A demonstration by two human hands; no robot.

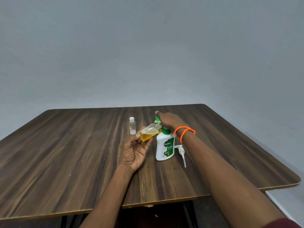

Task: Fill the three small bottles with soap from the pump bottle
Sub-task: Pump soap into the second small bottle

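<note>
- Soap bottle (the white pump bottle [165, 146]) is standing on the wooden table [65, 153] just right of centre, with its pump head [181, 151] off and lying right beside it, so the neck is open.
- The left hand [134, 152] is holding a small open bottle [150, 132] tilted toward the pump bottle, fingers curled round its base. It's looking roughly half full of yellow soap, no cap on it.
- The right hand [169, 120] is reaching over the top toward a green-capped small bottle [157, 120] behind. Can't tell if it's gripping that or just hovering, the fingers are hidden.
- A third small bottle with white cap [132, 125] is standing left of the others, capped, looking almost empty apart from something pale at the bottom.
- So I'm guessing one is possibly done, one partway, one still waiting.
- The green-capped one is mostly blocked by the hand and the tilted bottle, so its fill level is anyone's guess.
</note>
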